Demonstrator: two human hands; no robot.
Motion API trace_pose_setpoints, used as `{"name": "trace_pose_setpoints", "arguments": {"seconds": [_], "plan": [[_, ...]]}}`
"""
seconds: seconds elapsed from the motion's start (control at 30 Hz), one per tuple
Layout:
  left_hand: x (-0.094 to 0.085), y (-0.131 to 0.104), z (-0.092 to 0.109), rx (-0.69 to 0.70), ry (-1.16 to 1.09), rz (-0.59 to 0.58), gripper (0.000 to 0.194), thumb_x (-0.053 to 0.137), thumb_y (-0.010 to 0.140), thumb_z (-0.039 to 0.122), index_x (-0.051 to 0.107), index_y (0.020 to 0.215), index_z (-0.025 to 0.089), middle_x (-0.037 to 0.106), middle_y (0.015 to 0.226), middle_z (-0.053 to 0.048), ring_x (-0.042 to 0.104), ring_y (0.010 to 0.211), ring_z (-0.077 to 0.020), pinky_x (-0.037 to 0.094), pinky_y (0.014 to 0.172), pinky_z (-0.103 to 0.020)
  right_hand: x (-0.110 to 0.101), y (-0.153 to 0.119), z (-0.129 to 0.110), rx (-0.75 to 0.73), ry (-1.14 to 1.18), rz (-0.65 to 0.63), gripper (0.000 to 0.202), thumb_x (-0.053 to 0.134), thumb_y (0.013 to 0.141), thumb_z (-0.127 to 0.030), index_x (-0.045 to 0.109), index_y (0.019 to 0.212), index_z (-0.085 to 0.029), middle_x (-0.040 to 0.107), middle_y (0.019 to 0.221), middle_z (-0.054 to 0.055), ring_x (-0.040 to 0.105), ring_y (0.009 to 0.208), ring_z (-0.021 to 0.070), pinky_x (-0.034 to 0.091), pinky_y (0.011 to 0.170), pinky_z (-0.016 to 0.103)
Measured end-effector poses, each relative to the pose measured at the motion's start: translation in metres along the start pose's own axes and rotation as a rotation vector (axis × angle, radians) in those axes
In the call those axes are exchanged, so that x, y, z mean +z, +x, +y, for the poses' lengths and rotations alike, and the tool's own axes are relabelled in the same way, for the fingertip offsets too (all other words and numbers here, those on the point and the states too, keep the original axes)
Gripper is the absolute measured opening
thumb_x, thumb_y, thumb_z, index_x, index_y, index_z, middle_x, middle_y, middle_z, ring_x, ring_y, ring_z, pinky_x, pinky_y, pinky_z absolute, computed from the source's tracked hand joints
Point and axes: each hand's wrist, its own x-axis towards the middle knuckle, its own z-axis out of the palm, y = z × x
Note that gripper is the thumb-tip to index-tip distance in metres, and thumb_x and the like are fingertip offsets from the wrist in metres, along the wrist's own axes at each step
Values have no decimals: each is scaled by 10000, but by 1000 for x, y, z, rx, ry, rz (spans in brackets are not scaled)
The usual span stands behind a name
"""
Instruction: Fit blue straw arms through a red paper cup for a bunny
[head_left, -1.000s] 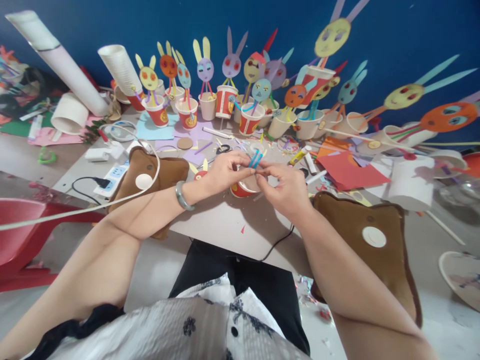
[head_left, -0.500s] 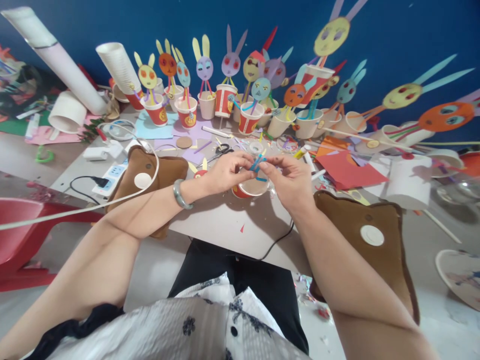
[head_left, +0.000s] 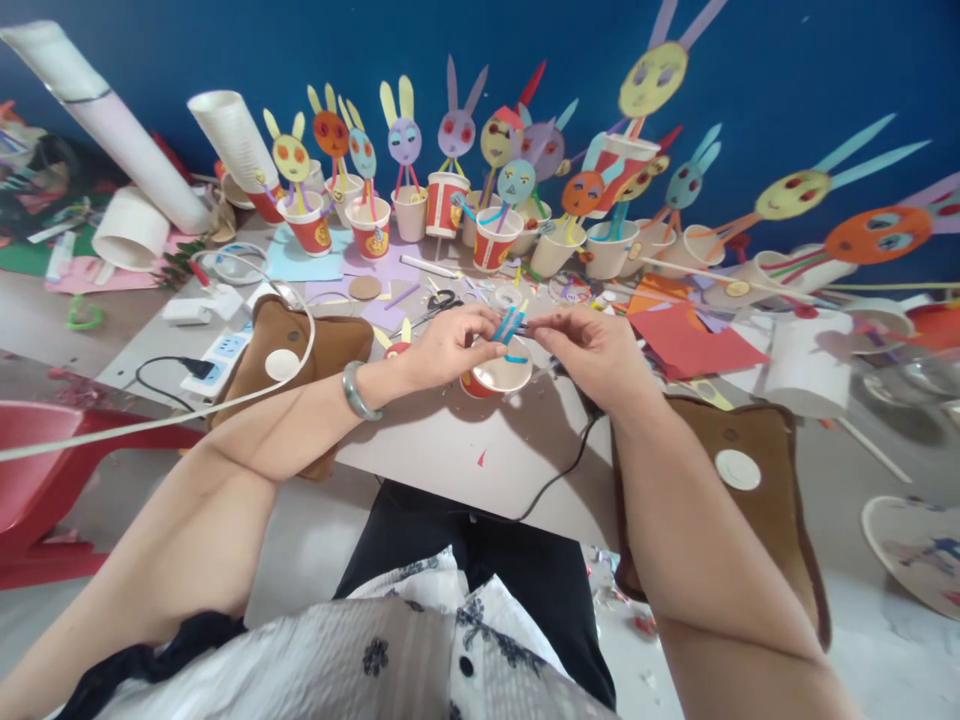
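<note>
Small blue strips [head_left: 509, 326] stand between the thumb and fingers of my left hand [head_left: 471, 340], above a paper cup. One more blue piece shows below them, over the cup's rim. My right hand [head_left: 581, 345] is closed in a pinch just to the right of the strips. A thin dark bit shows at its fingertips, too small to name. Below both hands, the red and white paper cup [head_left: 497, 378] stands upright on the table, its mouth facing up. Behind my left wrist lies a red paper face [head_left: 396, 349] with yellow ears, partly hidden.
Several rabbit-faced paper cups [head_left: 306, 222] line the back by the blue wall. Scissors [head_left: 444, 300] lie behind my hands. Red paper [head_left: 694, 345] is at the right. Brown cushions [head_left: 281, 345] flank my arms. A white cable [head_left: 225, 402] crosses the left side, near a power strip [head_left: 225, 360].
My right hand has drawn back to the right, off the blue strips, and now pinches a thin dark bit. My left hand stays on the strips over the cup.
</note>
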Motion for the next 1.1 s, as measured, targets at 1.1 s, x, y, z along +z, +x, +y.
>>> {"name": "trace_pose_setpoints", "arguments": {"seconds": [1.1], "plan": [[-12, 6, 11, -379, -307, 75, 382, 741, 820, 504, 596, 737, 160, 571, 698, 8, 504, 662, -112, 420, 645, -268, 31, -5, 10, -30, 41, 73, 198, 687, 771, -329, 539, 688, -228, 657, 628, -9, 644, 607, 159, 501, 564, 274]]}}
